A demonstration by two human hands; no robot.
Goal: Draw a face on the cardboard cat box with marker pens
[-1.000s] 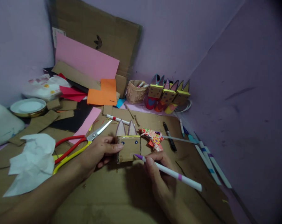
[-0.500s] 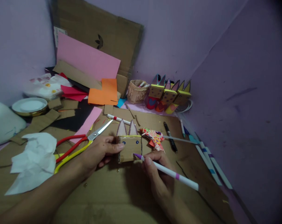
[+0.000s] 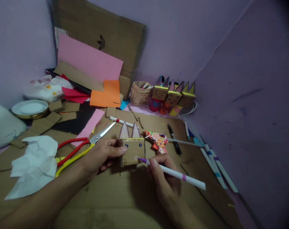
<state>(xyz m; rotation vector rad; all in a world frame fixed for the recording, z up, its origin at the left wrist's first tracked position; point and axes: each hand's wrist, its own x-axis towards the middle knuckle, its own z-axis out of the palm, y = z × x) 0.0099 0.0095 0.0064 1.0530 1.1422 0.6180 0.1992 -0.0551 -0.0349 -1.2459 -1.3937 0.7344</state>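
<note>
My left hand [image 3: 105, 154] pinches the left edge of a small cardboard box head [image 3: 132, 152], its thumb on the front. Two pointed ears stand on its top, and two dark blue eyes sit on its face. A small pale ring mark shows below the eyes. In my right hand [image 3: 162, 173] is a white marker [image 3: 182, 175] with a purple tip, held like a pen. The tip is at the lower right of the face, just beside the mark; whether it touches the cardboard I cannot tell. A flowery glue gun [image 3: 157, 140] lies right behind the box head.
Red-and-yellow scissors [image 3: 84, 149] and crumpled white tissue [image 3: 36, 165] lie left. A black pen [image 3: 174, 140] and several markers [image 3: 216, 167] lie right. At the back stand a basket [image 3: 140, 95], finished cat figures [image 3: 174, 97], orange paper [image 3: 106, 95] and leaning cardboard [image 3: 125, 35].
The marker tip has moved slightly right and down, off the face's middle, with my right hand. A small ring mark now shows where the tip was. My left hand keeps its hold.
</note>
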